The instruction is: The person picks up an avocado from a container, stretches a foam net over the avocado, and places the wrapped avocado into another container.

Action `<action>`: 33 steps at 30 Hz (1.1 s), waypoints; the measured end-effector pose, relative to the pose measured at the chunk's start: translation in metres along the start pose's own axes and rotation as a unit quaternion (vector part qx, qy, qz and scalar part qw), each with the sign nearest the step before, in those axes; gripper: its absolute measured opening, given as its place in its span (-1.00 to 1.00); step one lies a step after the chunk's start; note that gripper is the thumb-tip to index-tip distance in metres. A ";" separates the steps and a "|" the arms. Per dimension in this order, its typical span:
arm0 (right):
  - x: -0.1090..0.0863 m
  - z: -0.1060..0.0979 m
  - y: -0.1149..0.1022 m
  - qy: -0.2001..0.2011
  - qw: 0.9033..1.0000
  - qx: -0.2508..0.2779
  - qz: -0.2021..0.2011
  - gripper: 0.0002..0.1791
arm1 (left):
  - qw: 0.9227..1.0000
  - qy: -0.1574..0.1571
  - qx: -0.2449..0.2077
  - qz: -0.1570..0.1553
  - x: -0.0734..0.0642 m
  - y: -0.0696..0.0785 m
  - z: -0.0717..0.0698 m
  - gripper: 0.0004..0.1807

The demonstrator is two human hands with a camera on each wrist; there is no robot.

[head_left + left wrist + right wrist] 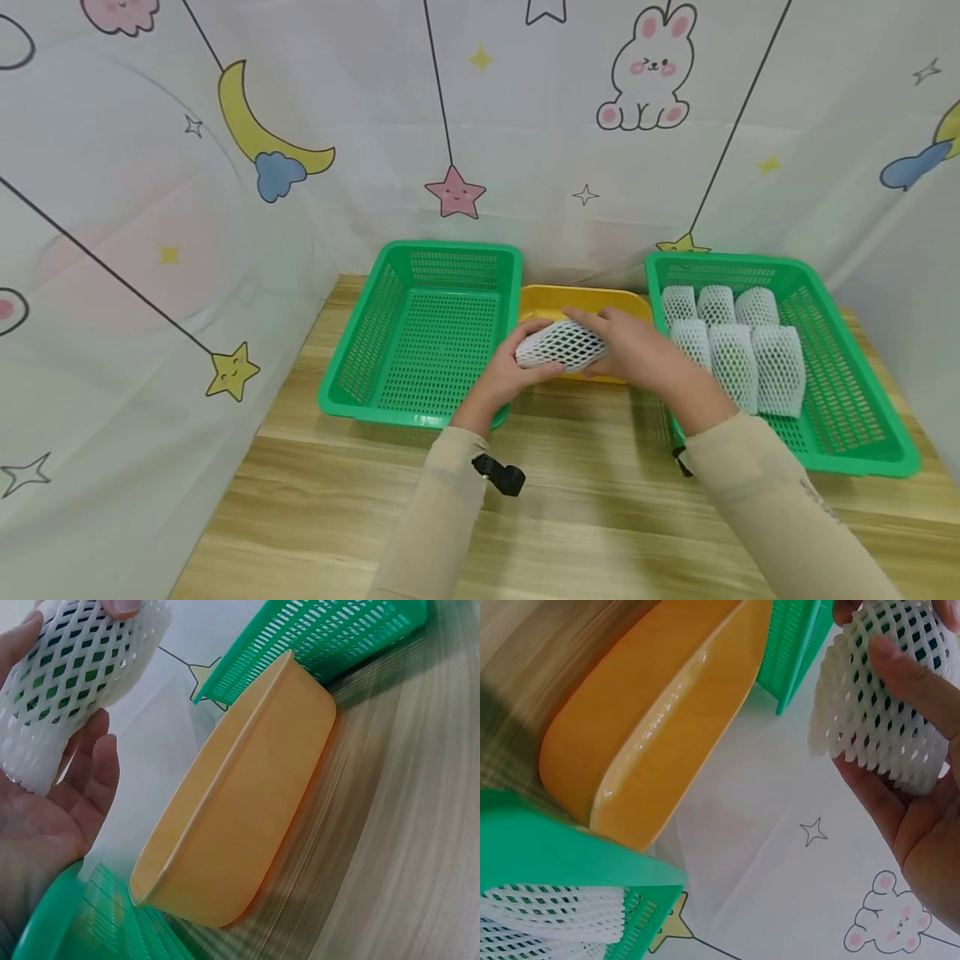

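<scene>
A white foam net sleeve (562, 346) is held up between both hands, over the front of the yellow basin (581, 297). Something dark green shows through its mesh in the left wrist view. My left hand (504, 372) grips one end, with the thumb on the near side and the fingers behind. At the other end, my right hand (628, 347) holds the sleeve, its thumb pressed on the mesh in the right wrist view. Several more netted pieces (733, 358) lie in two rows in the right green basket (862, 462).
To the left of the basin stands another green basket (453, 354), its slotted floor bare. All three containers are on a wood-grain table (585, 508). A white cloth (525, 125) with cartoon prints hangs behind and along the left side.
</scene>
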State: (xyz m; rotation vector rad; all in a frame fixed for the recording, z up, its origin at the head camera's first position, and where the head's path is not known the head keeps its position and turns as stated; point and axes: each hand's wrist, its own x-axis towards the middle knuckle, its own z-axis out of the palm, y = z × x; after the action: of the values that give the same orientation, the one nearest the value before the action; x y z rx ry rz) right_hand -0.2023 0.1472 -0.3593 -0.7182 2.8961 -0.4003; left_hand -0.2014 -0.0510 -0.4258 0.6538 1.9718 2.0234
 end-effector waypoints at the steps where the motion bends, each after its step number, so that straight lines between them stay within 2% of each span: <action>1: 0.000 0.001 0.000 0.000 1.000 0.005 -0.001 -0.09 | 1.000 -0.001 0.001 0.001 0.000 0.000 0.000 -0.32; 5: -0.001 0.004 -0.001 0.004 1.000 0.017 -0.001 -0.12 | 1.000 0.000 -0.004 -0.007 0.001 0.000 0.001 -0.30; 12: -0.003 0.003 0.004 -0.006 0.999 0.032 0.024 -0.20 | 0.999 0.008 -0.050 -0.007 0.008 -0.026 0.000 -0.30; 15: -0.006 -0.002 0.002 0.004 1.000 0.002 0.027 -0.10 | 0.999 0.013 -0.049 -0.010 0.008 -0.027 -0.001 -0.33; 18: -0.005 -0.001 -0.002 0.029 0.999 -0.035 0.010 0.08 | 0.999 0.019 -0.049 -0.014 0.008 -0.027 -0.002 -0.36; 20: -0.003 0.002 -0.005 0.048 0.997 -0.055 -0.011 0.11 | 0.998 0.022 -0.048 -0.017 0.008 -0.027 -0.002 -0.38; 24: 0.001 0.009 -0.008 0.073 0.994 -0.069 -0.044 -0.12 | 0.999 0.017 -0.049 -0.015 0.008 -0.028 -0.002 -0.34; 28: 0.001 0.006 -0.004 0.095 0.993 -0.046 -0.048 -0.27 | 0.998 0.008 -0.066 0.008 0.008 -0.031 -0.002 -0.18; 31: -0.002 -0.006 0.004 0.086 0.995 -0.009 -0.040 -0.29 | 0.997 0.008 -0.079 0.015 0.008 -0.031 -0.002 -0.17; 33: -0.007 -0.017 0.012 0.064 0.997 0.019 -0.025 -0.28 | 0.997 0.009 -0.078 0.012 0.009 -0.031 -0.002 -0.29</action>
State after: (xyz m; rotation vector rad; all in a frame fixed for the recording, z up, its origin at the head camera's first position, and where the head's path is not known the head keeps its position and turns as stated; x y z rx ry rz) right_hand -0.2045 0.1643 -0.3462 -0.7874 2.9846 -0.5237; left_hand -0.2141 -0.0469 -0.4557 0.6289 1.8005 2.1780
